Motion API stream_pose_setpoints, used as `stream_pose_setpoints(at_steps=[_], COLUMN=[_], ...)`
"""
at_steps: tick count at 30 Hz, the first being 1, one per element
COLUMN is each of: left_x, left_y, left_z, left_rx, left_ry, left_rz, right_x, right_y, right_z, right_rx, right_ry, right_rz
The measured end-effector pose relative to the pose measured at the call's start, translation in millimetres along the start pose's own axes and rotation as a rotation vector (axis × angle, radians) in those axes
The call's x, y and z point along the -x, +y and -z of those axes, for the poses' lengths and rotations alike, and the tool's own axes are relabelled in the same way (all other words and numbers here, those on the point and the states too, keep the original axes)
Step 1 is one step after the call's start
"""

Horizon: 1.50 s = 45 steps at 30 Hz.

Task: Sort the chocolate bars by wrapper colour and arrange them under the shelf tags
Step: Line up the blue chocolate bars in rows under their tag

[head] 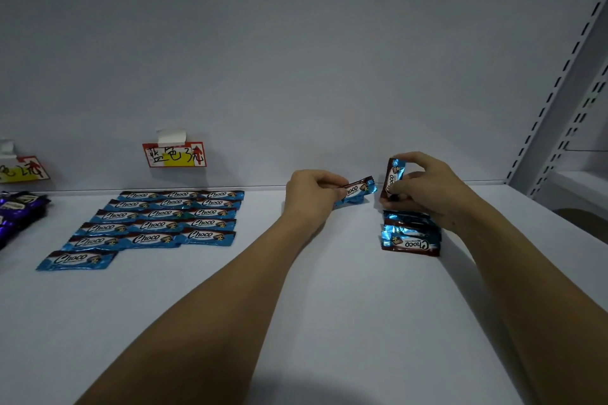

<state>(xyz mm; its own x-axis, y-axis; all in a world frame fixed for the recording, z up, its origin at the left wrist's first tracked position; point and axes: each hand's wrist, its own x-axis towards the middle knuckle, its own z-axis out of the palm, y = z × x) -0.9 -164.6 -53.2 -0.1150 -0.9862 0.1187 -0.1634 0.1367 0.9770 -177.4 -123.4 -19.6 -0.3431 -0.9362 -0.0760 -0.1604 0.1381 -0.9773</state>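
A white shelf [296,289] runs before us under a plain back wall, with a slotted upright [559,102] at the right. On the wall hangs a blue tag [174,154], and beneath it lie the sorted bars [154,223] in neat rows, each with its long axis running left to right; a second tag [19,169] and some purple bars [16,210] sit at the far left edge. Our left hand [312,196] pinches one blue bar [357,192] by its near end, so the bar sticks out to the right, nearly level, tilted a little upward. Our right hand [424,191] curls round a second bar [393,179] and holds it almost upright, long axis vertical, just beside the first bar's free end. Under the right hand rests a small pile [411,233] of unsorted bars, the top one printed upside down to us. The rows lie well to the left of both hands, and the left hand is nearer them. We judge that its bar goes next, carried leftward and kept level to match the rows, likely beside the lone front bar [77,260].
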Motion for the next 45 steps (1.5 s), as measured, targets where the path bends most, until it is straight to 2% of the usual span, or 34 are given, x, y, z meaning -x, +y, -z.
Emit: stream_pose_setpoints(at_steps=[3, 7, 14, 17, 20, 26, 29, 34, 37, 40, 45], left_x=[-1, -2, 3, 11, 16, 39, 61, 86, 87, 86, 80], left_y=[-1, -3, 3, 11, 26, 36, 25, 8, 1, 0, -9], left_z=[-1, 0, 2, 5, 15, 99, 162, 240, 263, 275, 286], left_rx=[0.005, 0.048, 0.041, 0.077, 0.168, -0.074, -0.228, -0.31, -0.38, -0.505, -0.544], left_ry=[-0.005, -0.024, -0.018, 0.009, 0.037, -0.01, -0.026, -0.041, -0.021, -0.07, -0.156], left_rz=[0.0, -0.025, -0.029, 0.004, 0.005, -0.166, -0.173, -0.161, -0.143, -0.122, -0.107], right_x=[2, -1, 3, 7, 10, 26, 43, 77, 89, 95, 95], right_y=[-2, -2, -1, 0, 1, -2, -10, -32, -50, -67, -48], right_z=[1, 1, 0, -3, -6, -21, -43, -102, -143, -185, -223], right_rx=[-0.055, 0.025, -0.082, 0.0, 0.156, 0.27, 0.323, 0.35, 0.394, 0.422, 0.288], right_ry=[0.0, 0.021, -0.007, 0.007, 0.011, -0.074, -0.095, -0.195, -0.271, -0.336, -0.276], right_rz=[-0.02, 0.016, 0.06, 0.032, 0.103, 0.271, 0.365, 0.459, 0.496, 0.505, 0.44])
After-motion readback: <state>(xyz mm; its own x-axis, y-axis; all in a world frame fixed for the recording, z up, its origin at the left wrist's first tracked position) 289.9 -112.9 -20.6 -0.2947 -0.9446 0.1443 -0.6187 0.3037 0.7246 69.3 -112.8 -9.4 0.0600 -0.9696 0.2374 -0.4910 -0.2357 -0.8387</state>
